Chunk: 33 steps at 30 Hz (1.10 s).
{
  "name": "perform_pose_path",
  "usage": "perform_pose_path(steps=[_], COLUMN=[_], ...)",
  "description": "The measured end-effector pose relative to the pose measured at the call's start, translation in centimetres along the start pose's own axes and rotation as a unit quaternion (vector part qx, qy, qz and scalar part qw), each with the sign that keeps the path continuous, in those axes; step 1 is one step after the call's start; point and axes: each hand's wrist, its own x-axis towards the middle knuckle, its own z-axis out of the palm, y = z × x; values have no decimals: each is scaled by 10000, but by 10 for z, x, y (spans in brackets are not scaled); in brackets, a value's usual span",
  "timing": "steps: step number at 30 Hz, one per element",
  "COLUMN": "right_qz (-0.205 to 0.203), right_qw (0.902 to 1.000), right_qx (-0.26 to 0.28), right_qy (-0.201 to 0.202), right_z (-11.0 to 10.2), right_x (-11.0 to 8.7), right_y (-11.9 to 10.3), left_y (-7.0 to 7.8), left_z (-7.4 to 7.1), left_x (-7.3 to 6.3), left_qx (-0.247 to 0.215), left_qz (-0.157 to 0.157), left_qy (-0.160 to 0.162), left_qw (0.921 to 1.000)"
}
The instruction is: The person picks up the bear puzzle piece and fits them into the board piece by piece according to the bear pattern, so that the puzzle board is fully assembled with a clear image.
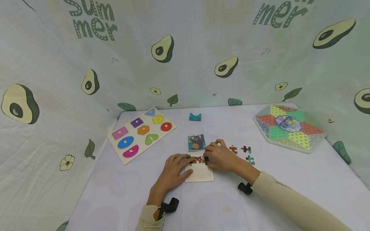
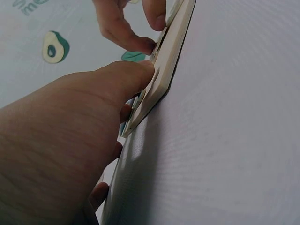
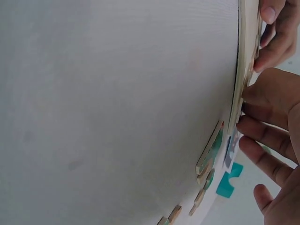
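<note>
A small pale wooden puzzle tray (image 1: 199,175) lies flat before me, with a row of joined jigsaw pieces (image 1: 198,159) along its far side. My left hand (image 1: 172,172) rests on the tray's left part, its fingers stretched over the row's left end and the thumb on the tray. At the right end of that row, my right hand (image 1: 222,157) pinches a dark jigsaw piece (image 1: 206,161) between thumb and fingers, partly hidden by them. In the left wrist view, the right thumb and fingertip meet at the tray's surface (image 2: 171,51).
Loose jigsaw pieces (image 1: 246,149) lie right of the right hand. Beyond the tray is a bear picture card (image 1: 196,143), then a teal notched block (image 1: 195,117). A shape-peg board (image 1: 132,132) sits at left, a hexagonal board game (image 1: 289,123) at right.
</note>
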Motion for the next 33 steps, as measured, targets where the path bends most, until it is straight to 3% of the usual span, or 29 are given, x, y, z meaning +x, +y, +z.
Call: perform_pose_path(steps=[11, 21, 27, 33], right_qz=[197, 598, 494, 517], right_qw=[9990, 9981, 9988, 9987], right_qx=[400, 111, 28, 43], right_qy=[17, -49, -65, 14], right_z=[-3, -3, 0, 3], right_x=[2, 3, 5, 3], right_y=[-4, -8, -10, -9], left_y=[1, 1, 4, 6], left_z=[-5, -1, -1, 4], left_x=[3, 3, 2, 6], left_qx=[51, 66, 206, 442], left_qz=[6, 20, -109, 42], left_qy=[49, 72, 2, 282], left_qw=[10000, 10000, 9997, 9986])
